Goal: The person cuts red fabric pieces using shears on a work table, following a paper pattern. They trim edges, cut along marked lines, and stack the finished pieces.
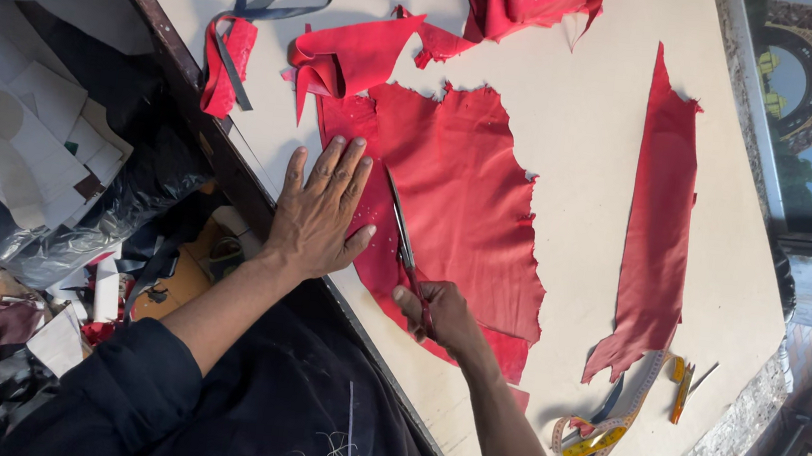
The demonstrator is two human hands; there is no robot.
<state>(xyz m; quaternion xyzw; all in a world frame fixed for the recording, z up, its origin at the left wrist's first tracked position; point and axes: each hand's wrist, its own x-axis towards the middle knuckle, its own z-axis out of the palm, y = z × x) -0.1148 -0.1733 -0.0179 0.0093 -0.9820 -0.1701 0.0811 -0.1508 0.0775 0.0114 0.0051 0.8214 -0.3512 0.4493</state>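
Large red leather piece (464,204) spread flat on the pale worktable (580,106), near its front edge. Pinned at its near-left part by the left hand (317,214), palm down, fingers spread apart and straight. Cut into by scissors (402,238), blades lying across the leather just beside that hand's thumb. Gripped at the handles by the right hand (442,314), fingers curled tight around them. Further right, well apart, a long narrow red strip (658,224). Beyond its lower end, a coiled measuring tape (611,426). Up top, crumpled red scraps (349,56) and a grey strap (269,2).
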